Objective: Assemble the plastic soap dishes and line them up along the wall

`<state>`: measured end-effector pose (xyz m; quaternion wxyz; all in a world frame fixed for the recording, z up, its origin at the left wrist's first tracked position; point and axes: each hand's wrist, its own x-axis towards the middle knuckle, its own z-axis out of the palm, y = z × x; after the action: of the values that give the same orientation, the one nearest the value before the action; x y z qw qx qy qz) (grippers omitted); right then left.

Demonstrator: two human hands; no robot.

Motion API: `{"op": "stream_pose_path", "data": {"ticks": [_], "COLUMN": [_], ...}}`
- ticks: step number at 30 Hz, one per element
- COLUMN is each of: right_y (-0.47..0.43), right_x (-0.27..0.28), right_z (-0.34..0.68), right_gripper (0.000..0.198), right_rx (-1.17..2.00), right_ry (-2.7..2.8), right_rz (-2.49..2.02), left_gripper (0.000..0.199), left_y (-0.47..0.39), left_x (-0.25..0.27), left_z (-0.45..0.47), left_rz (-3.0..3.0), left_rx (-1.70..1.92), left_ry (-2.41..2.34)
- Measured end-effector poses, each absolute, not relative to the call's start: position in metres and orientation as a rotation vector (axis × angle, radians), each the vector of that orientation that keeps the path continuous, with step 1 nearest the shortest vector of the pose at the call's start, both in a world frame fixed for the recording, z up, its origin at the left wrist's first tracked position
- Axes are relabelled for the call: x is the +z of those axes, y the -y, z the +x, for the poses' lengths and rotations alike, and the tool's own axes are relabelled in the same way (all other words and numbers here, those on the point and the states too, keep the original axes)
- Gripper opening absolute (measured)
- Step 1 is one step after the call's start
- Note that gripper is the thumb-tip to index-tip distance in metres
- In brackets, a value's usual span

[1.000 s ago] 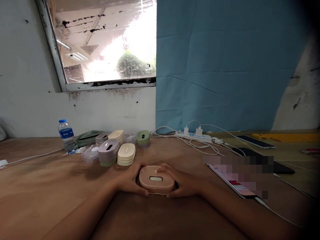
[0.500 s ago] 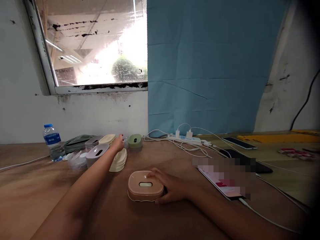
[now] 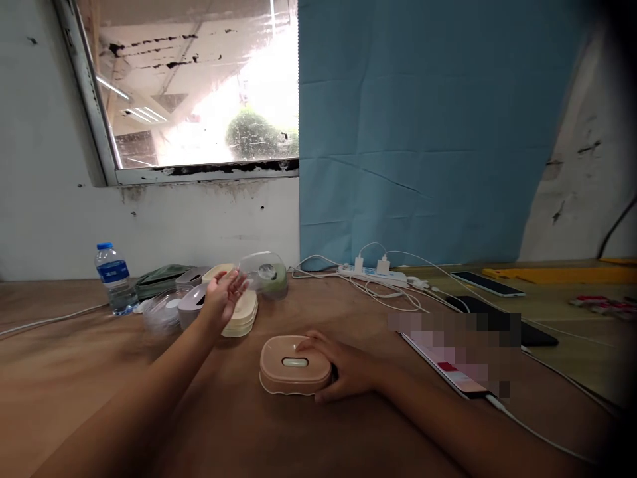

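Observation:
My left hand (image 3: 226, 292) is raised over the cluster of boxes at the left. Its fingers pinch the near edge of a clear plastic cover (image 3: 255, 265), which is tilted up and has a small round part in its middle. Behind the cover stands a green box (image 3: 279, 284), seen partly through it. Under the hand lies a stack of cream lids (image 3: 243, 315). My right hand (image 3: 341, 368) grips the right end of a peach-coloured oval box (image 3: 279, 372) lying on the table. A pale piece (image 3: 294, 362) shows in the box's top slot.
At the left stand a water bottle (image 3: 114, 282), a green pouch (image 3: 162, 280), clear plastic containers (image 3: 164, 312) and a lilac box (image 3: 189, 307). A power strip (image 3: 373, 273) with tangled white cables is at the back. A charging phone (image 3: 448, 365) lies right of my right forearm.
My left hand has come back toward me from the green box and lifted the clear plastic cover. My right hand stays on the peach box. The view has shifted slightly.

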<state>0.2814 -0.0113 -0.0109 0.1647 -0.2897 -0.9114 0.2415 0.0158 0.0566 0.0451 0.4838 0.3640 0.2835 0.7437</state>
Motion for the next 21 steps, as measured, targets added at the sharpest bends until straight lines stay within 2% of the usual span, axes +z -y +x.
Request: {"op": "stream_pose_path", "data": {"ticks": [3,8,16,21], "right_y": [0.008,0.016,0.036,0.034], "right_x": [-0.014,-0.012,-0.001,0.002], "right_z": [0.281,0.266,0.234,0.229], "right_gripper": [0.077,0.048,0.054,0.06], "right_rx": [0.679,0.746,1.242,1.351], "right_ry": [2.425,1.928,1.542,1.461], "right_rz": [-0.798,-0.941,-0.762,-0.727], "left_gripper": [0.026,0.03,0.034,0.026], "left_y": [-0.019,0.006,0.03,0.047], "left_x": [0.027,0.008,0.005,-0.003], "left_z": [0.018,0.023,0.045,0.06], "left_rz": [0.764,0.776,1.289,1.673], "left_rx": [1.63,1.444,1.264,1.126], "left_ry": [-0.563,-0.424,-0.341,-0.462]}}
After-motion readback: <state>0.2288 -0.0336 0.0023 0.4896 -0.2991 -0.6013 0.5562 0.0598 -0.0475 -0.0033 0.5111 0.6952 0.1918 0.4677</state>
